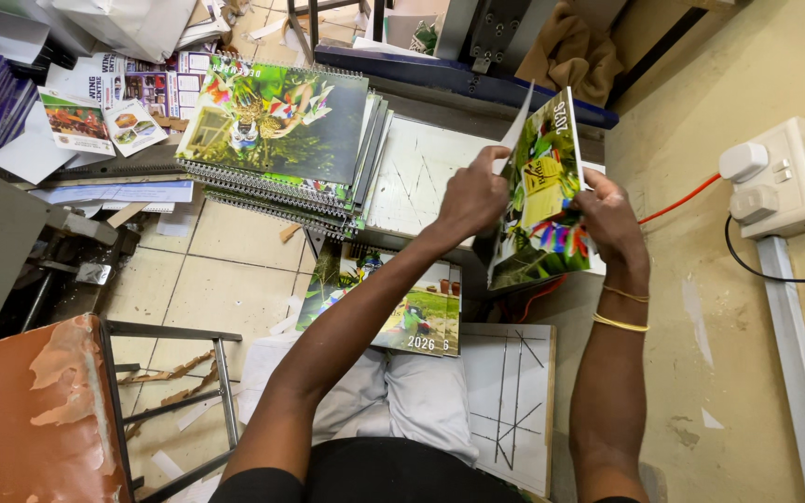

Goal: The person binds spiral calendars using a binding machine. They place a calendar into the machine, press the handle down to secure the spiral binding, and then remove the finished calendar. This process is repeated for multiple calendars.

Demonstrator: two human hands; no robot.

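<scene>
I hold a thin stack of colourful printed calendar sheets (pixel 540 200) upright in front of me, its green pictured face turned towards me. My left hand (pixel 473 194) grips the stack's left edge, where one white sheet lifts away at the top. My right hand (pixel 610 216) clasps the right edge; two gold bangles (pixel 622 309) circle that wrist. More loose printed sheets (pixel 418 312) rest on my lap below. A pile of spiral-bound calendars (pixel 277 140) lies on the white bench (pixel 421 177) to the left.
A wall socket (pixel 781 177) with a black cable and a red wire sits on the yellow wall at right. A rusty orange stool (pixel 34 410) stands lower left. Papers and booklets (pixel 95 107) clutter the upper left. A scored white board (pixel 512 401) lies by my knee.
</scene>
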